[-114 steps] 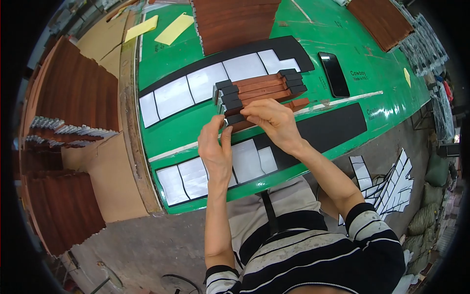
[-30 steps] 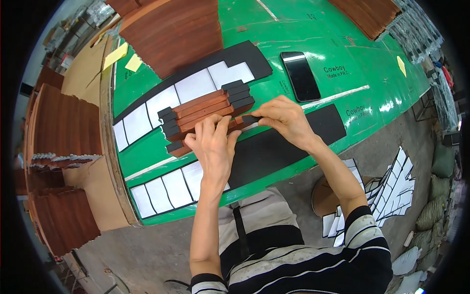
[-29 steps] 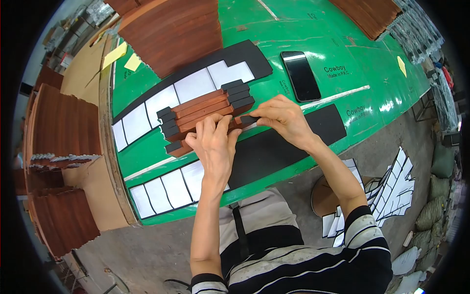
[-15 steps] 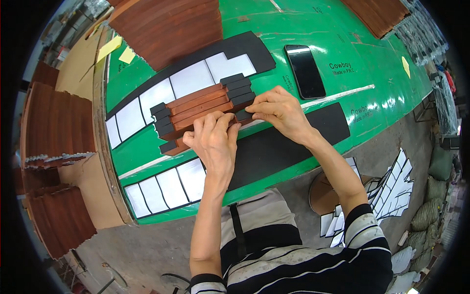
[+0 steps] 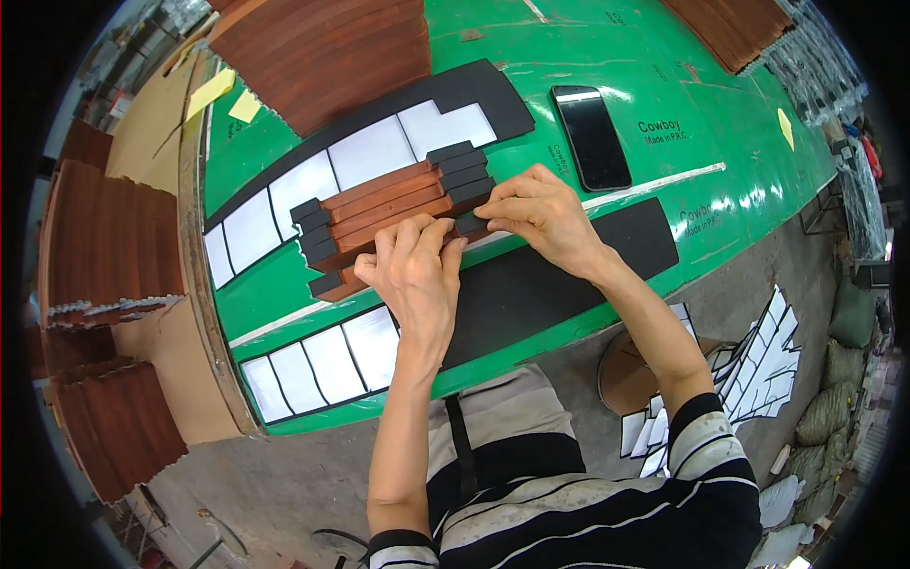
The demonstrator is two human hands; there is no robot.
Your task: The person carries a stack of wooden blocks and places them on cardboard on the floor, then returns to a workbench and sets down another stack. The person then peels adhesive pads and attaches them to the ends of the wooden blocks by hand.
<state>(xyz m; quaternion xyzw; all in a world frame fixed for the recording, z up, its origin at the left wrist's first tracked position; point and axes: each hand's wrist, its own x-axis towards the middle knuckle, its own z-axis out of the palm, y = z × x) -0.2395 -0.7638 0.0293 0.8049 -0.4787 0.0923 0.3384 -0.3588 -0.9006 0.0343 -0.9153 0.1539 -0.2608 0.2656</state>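
Observation:
Several reddish-brown wooden pieces (image 5: 384,201) lie side by side on the green table, with black pads (image 5: 463,175) on their right ends and more black pads (image 5: 315,232) on their left ends. My left hand (image 5: 412,270) is closed over the nearest wooden piece, its fingertips near that piece's right end. There, my right hand (image 5: 542,218) pinches a small black pad (image 5: 470,224) against the wood. Fingers partly hide the pad and the wood below it.
A black sheet with white backing squares (image 5: 370,152) lies behind the wood; another black sheet (image 5: 569,270) lies in front. A phone (image 5: 591,137) rests at right. Stacked brown boards (image 5: 327,62) stand at the back. White-and-black offcuts (image 5: 758,365) lie beyond the table's near edge.

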